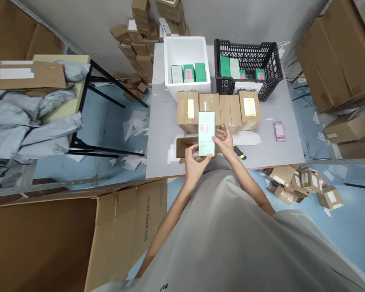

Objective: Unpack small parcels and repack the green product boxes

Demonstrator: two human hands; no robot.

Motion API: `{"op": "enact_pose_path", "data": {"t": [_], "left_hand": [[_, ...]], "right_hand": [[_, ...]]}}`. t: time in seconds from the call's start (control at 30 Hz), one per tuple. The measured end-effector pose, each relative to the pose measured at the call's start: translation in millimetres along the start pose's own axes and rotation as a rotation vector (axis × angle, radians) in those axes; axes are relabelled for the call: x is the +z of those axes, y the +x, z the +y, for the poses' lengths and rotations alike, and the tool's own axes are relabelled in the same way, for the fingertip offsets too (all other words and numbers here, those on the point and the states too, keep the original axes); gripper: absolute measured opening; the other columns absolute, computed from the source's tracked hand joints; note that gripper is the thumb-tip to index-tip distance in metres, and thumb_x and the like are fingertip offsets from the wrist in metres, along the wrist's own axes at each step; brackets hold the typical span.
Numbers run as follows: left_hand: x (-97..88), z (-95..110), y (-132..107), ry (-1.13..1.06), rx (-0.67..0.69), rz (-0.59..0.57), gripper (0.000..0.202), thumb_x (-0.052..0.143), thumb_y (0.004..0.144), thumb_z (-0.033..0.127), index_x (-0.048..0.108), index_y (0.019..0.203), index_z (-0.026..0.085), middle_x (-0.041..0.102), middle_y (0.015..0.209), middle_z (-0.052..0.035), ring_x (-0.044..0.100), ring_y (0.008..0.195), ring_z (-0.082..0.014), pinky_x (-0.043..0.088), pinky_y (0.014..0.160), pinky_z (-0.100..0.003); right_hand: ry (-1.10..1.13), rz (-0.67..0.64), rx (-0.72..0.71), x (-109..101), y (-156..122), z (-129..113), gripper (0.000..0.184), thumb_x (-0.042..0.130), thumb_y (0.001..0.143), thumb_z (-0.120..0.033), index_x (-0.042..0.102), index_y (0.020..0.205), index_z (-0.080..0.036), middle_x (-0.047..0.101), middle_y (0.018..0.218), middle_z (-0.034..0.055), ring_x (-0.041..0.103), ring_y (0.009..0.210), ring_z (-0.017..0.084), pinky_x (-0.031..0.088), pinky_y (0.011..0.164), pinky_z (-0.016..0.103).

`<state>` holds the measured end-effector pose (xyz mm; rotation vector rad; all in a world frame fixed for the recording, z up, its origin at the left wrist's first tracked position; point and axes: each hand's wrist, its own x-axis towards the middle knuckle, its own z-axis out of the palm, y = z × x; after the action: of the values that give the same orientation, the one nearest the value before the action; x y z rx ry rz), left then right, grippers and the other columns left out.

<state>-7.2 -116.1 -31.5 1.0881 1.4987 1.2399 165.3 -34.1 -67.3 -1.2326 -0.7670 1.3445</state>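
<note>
A pale mint-green product box (207, 140) with small coloured pictures and lines of print is held upright between my two hands. My left hand (195, 162) grips its lower left edge and bottom corner. From the right side, my right hand (224, 142) pinches the edge with the thumb on the front. Below and behind the box is an opened brown carton (181, 148), partly hidden by my hands. A black and yellow box cutter (239, 152) lies on the table just right of my right wrist.
Several taped brown cartons (188, 115) stand in a row across the grey table (164, 121). Behind them are a white foam bin (185, 48) and a black plastic crate (246, 50), both holding green boxes. A large open carton (130, 219) stands at lower left.
</note>
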Motion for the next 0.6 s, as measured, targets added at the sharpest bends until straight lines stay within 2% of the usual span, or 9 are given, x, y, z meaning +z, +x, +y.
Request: {"op": "enact_pose_path", "data": {"t": [0.07, 0.13, 0.23, 0.3, 0.43, 0.6], "left_hand": [[-3.6, -1.4, 3.8, -0.074, -0.047, -0.024, 0.059, 0.104, 0.082, 0.045, 0.077, 0.131, 0.025, 0.075, 0.146, -0.0141, 0.073, 0.145, -0.0353, 0.075, 0.094, -0.036], [-8.3, -4.0, 10.0, -0.195, -0.149, -0.049, 0.059, 0.104, 0.085, 0.053, 0.078, 0.130, 0.025, 0.077, 0.146, -0.0140, 0.074, 0.146, -0.0364, 0.075, 0.100, -0.041], [-15.7, -7.4, 19.2, -0.361, -0.326, -0.104, 0.070, 0.108, 0.080, 0.057, 0.080, 0.135, 0.024, 0.078, 0.152, -0.0168, 0.078, 0.142, -0.0392, 0.075, 0.107, -0.051], [-18.6, -8.1, 22.5, -0.406, -0.376, -0.162, 0.076, 0.110, 0.076, 0.058, 0.081, 0.136, 0.021, 0.080, 0.152, -0.0193, 0.081, 0.138, -0.0414, 0.074, 0.111, -0.058], [-16.8, -7.7, 22.7, -0.377, -0.350, -0.190, 0.077, 0.113, 0.072, 0.055, 0.084, 0.133, 0.020, 0.085, 0.142, -0.0184, 0.082, 0.136, -0.0412, 0.072, 0.115, -0.061], [-7.2, -11.3, 22.1, -0.202, -0.221, -0.053, 0.073, 0.111, 0.071, 0.049, 0.083, 0.132, 0.021, 0.085, 0.139, -0.0163, 0.081, 0.136, -0.0370, 0.071, 0.115, -0.054]], "right_hand": [[0.081, -0.005, 0.054, -4.7, 3.3, 5.0, 0.132, 0.111, 0.071, -0.064, 0.049, 0.184, -0.035, 0.081, 0.155, 0.0134, 0.081, 0.136, 0.035, 0.067, 0.124, 0.057], [0.127, -0.014, 0.086, -8.5, 4.5, 8.3, 0.123, 0.108, 0.074, -0.064, 0.053, 0.179, -0.034, 0.081, 0.156, 0.0123, 0.080, 0.141, 0.036, 0.067, 0.125, 0.057], [0.137, -0.046, 0.077, -12.0, 4.8, 10.0, 0.111, 0.103, 0.079, -0.064, 0.057, 0.175, -0.033, 0.083, 0.156, 0.0114, 0.076, 0.151, 0.035, 0.064, 0.129, 0.057], [0.139, -0.076, 0.061, -12.3, 5.2, 10.1, 0.108, 0.102, 0.080, -0.065, 0.058, 0.173, -0.033, 0.083, 0.157, 0.0110, 0.074, 0.155, 0.035, 0.063, 0.130, 0.057], [0.136, -0.128, 0.047, -10.4, 6.6, 9.0, 0.111, 0.103, 0.078, -0.071, 0.060, 0.173, -0.034, 0.081, 0.160, 0.0119, 0.075, 0.153, 0.037, 0.066, 0.127, 0.058], [0.043, -0.085, -0.007, -3.6, 4.8, 2.9, 0.120, 0.099, 0.078, -0.084, 0.056, 0.176, -0.029, 0.076, 0.165, 0.0181, 0.073, 0.154, 0.039, 0.061, 0.133, 0.059]]}}
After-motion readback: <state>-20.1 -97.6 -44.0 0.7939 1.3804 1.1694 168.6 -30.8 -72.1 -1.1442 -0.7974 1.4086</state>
